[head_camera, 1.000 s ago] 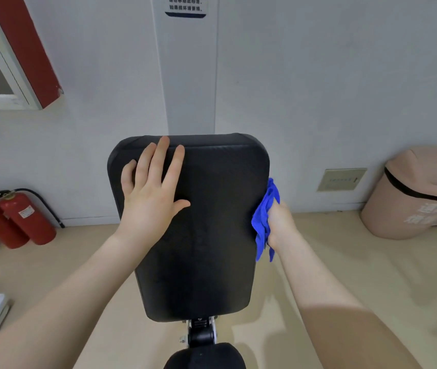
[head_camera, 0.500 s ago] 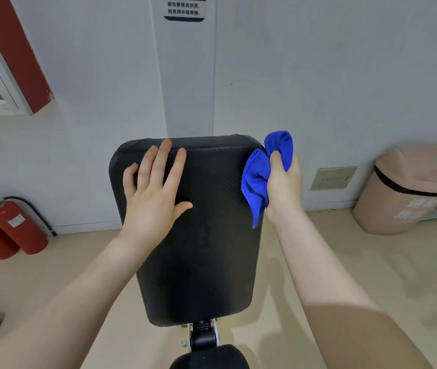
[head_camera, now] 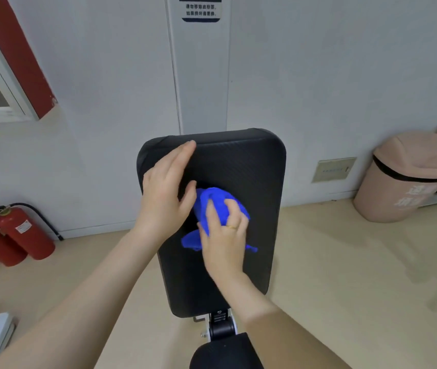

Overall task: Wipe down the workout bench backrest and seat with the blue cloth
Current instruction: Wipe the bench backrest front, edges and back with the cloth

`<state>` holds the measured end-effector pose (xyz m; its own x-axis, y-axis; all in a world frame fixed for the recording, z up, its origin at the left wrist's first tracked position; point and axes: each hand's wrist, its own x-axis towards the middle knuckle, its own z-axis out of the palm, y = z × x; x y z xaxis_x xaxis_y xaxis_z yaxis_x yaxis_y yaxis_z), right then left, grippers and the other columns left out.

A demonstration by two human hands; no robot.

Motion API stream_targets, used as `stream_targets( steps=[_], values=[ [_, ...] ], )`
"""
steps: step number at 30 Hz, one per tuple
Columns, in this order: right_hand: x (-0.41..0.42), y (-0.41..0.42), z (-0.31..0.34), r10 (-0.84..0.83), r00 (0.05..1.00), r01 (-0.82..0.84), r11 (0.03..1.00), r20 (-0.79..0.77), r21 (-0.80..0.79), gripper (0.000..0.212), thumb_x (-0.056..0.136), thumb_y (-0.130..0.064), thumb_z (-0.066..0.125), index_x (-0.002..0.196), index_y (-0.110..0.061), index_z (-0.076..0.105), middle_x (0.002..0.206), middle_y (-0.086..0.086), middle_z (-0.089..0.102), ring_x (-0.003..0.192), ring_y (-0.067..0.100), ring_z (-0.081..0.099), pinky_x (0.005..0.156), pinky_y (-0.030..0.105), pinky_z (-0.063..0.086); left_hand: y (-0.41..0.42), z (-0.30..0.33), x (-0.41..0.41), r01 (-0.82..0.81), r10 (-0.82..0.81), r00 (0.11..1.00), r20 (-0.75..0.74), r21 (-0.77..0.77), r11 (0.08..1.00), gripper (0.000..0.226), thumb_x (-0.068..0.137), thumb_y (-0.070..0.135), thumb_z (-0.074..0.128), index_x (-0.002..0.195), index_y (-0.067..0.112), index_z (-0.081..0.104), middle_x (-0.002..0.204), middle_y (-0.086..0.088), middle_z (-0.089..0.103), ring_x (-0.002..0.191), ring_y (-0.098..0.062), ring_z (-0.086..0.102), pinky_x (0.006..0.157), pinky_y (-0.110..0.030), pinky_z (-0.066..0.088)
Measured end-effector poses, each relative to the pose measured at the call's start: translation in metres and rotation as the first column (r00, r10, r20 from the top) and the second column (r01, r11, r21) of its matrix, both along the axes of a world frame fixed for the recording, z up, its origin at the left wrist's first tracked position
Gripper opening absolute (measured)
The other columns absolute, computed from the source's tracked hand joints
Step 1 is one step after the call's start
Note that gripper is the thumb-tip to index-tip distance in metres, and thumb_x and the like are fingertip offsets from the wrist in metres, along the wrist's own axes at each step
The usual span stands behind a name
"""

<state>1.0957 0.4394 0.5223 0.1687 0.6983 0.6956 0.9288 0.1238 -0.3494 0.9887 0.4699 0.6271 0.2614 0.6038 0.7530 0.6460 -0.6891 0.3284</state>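
The right hand (head_camera: 224, 235) holds the bunched blue cloth (head_camera: 216, 206) against the middle of the backrest (head_camera: 260, 182), which runs long up and down, while the left hand (head_camera: 165, 193) rests flat beside it, fingers together.

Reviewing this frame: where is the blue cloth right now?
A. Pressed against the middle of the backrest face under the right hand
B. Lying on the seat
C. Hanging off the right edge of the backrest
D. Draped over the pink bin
A: the right hand holds the bunched blue cloth against the central face of the black backrest, while the left hand rests flat beside it.
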Motion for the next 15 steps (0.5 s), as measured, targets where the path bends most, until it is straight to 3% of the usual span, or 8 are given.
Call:
stream_targets(
  steps=[1, 3, 5, 7, 9, 11, 13, 15],
  values=[
    [-0.009, -0.003, -0.003, 0.063, 0.995, -0.063, 0.998, 0.079, -0.003, 0.057, 0.075, -0.021, 0.067, 0.127, -0.023, 0.042, 0.126, 0.013, 0.033, 0.099, 0.030, 0.038, 0.080, 0.041, 0.051, -0.002, -0.002, -0.007, 0.026, -0.026, 0.999, 0.027, 0.007, 1.000, 0.059, 0.079, 0.005, 0.050, 0.135, 0.016, 0.033, 0.134, -0.011, 0.049, 0.125, -0.019, 0.037, 0.103, -0.029, 0.030],
    [-0.011, -0.001, -0.003, 0.180, 0.956, -0.185, 0.983, 0.232, 0.000, 0.061, 0.071, -0.008, 0.060, 0.128, -0.027, 0.047, 0.125, 0.010, 0.034, 0.092, 0.029, 0.039, 0.070, 0.039, 0.051, -0.003, -0.011, -0.022, -0.040, 0.040, 0.999, -0.003, 0.049, 0.998, 0.060, 0.079, -0.002, 0.047, 0.135, 0.016, 0.035, 0.136, -0.012, 0.045, 0.125, -0.024, 0.037, 0.106, -0.030, 0.027],
    [0.003, 0.005, 0.001, 0.227, 0.895, -0.257, 0.966, 0.385, 0.029, 0.059, 0.072, -0.002, 0.046, 0.125, -0.028, 0.053, 0.125, 0.009, 0.036, 0.086, 0.029, 0.039, 0.065, 0.039, 0.048, -0.003, -0.022, -0.039, -0.143, 0.149, 0.987, -0.067, 0.082, 0.986, 0.065, 0.079, -0.005, 0.047, 0.136, 0.023, 0.033, 0.141, -0.012, 0.040, 0.125, -0.029, 0.035, 0.105, -0.040, 0.027],
    [0.029, 0.014, 0.009, 0.203, 0.873, -0.273, 0.957, 0.443, 0.098, 0.056, 0.074, 0.001, 0.046, 0.122, -0.026, 0.056, 0.124, 0.009, 0.037, 0.085, 0.030, 0.039, 0.064, 0.040, 0.046, -0.004, -0.032, -0.053, -0.184, 0.194, 0.969, -0.154, 0.074, 0.980, 0.068, 0.083, 0.001, 0.050, 0.139, 0.028, 0.025, 0.146, -0.012, 0.032, 0.127, -0.034, 0.032, 0.103, -0.048, 0.029],
    [0.057, 0.021, 0.020, 0.121, 0.913, -0.206, 0.961, 0.389, 0.184, 0.059, 0.071, 0.002, 0.059, 0.122, -0.025, 0.050, 0.124, 0.009, 0.037, 0.088, 0.031, 0.040, 0.068, 0.041, 0.047, -0.005, -0.036, -0.063, -0.239, 0.227, 0.964, -0.139, -0.080, 0.968, 0.070, 0.088, 0.008, 0.053, 0.143, 0.030, 0.016, 0.153, -0.015, 0.020, 0.134, -0.037, 0.027, 0.106, -0.052, 0.027],
    [0.077, 0.025, 0.029, 0.036, 0.944, -0.112, 0.970, 0.327, 0.216, 0.063, 0.069, 0.001, 0.063, 0.123, -0.027, 0.046, 0.125, 0.008, 0.036, 0.092, 0.032, 0.039, 0.072, 0.043, 0.048, -0.006, -0.037, -0.069, -0.206, 0.218, 0.976, -0.010, -0.370, 0.906, 0.076, 0.091, 0.012, 0.054, 0.146, 0.029, 0.005, 0.156, -0.009, 0.015, 0.139, -0.029, 0.024, 0.110, -0.044, 0.024],
    [0.080, 0.027, 0.032, -0.012, 0.968, -0.046, 0.973, 0.249, 0.228, 0.055, 0.074, -0.004, 0.049, 0.123, -0.028, 0.045, 0.126, 0.006, 0.034, 0.096, 0.030, 0.038, 0.076, 0.043, 0.050, -0.005, -0.042, -0.074, -0.037, 0.113, 0.988, 0.108, -0.544, 0.839, 0.071, 0.093, 0.014, 0.049, 0.147, 0.031, 0.006, 0.150, 0.000, 0.032, 0.131, -0.022, 0.040, 0.106, -0.037, 0.034],
    [0.065, 0.025, 0.027, -0.033, 0.987, -0.003, 0.974, 0.157, 0.227, 0.050, 0.076, -0.009, 0.042, 0.123, -0.026, 0.044, 0.126, 0.008, 0.033, 0.098, 0.029, 0.036, 0.080, 0.043, 0.050, -0.006, -0.044, -0.078, 0.072, 0.009, 0.991, 0.134, -0.588, 0.806, 0.063, 0.095, 0.011, 0.043, 0.143, 0.042, 0.017, 0.140, 0.013, 0.044, 0.120, -0.016, 0.052, 0.099, -0.034, 0.043]
  ],
)
